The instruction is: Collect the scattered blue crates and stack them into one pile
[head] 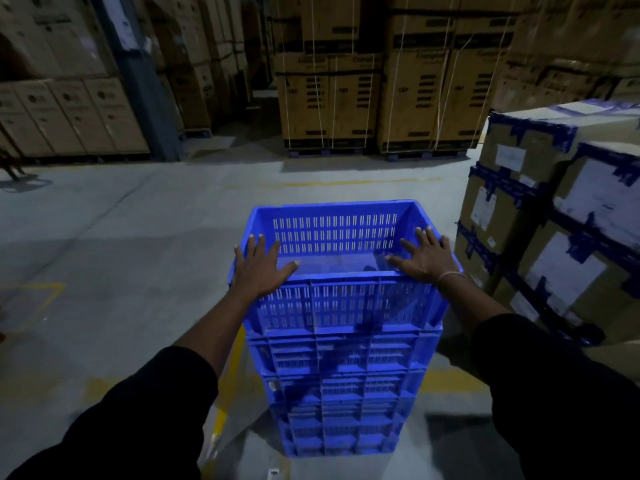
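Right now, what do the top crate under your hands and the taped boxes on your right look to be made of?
Top crate: apparently moulded plastic, blue, slightly glossy, with slotted vent walls and ribbed rims. Taped boxes: look like brown corrugated cardboard, matte, bound with dark blue tape and white paper labels. Left hand and right hand rest flat on the crate's rim.

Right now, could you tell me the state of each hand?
Left hand: open, flat on the top crate rim.
Right hand: open, flat on the same rim.
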### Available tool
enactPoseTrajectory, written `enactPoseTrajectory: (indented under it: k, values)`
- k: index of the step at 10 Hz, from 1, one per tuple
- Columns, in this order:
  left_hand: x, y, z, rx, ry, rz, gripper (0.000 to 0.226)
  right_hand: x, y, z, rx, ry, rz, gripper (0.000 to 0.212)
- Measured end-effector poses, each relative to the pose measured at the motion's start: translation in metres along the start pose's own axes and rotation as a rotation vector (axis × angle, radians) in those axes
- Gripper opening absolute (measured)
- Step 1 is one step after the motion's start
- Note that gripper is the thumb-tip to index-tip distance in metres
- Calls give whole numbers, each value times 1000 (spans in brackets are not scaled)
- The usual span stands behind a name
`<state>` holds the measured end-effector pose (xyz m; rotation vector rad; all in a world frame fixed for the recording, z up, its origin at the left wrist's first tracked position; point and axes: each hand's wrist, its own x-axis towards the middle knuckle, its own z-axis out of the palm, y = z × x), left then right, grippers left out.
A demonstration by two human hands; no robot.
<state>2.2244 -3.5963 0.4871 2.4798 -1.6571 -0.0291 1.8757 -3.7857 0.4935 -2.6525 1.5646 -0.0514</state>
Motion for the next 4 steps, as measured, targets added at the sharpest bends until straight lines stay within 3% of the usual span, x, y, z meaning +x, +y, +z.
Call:
enactPoseTrajectory:
  k: [2,4]
  values:
    - [3,-16,-22,-176,148,96,106,1,-3,-25,206,1,49,116]
    - [15,-19,-104,-46,488,254,92,13,-13,-113,253,329,-76,115]
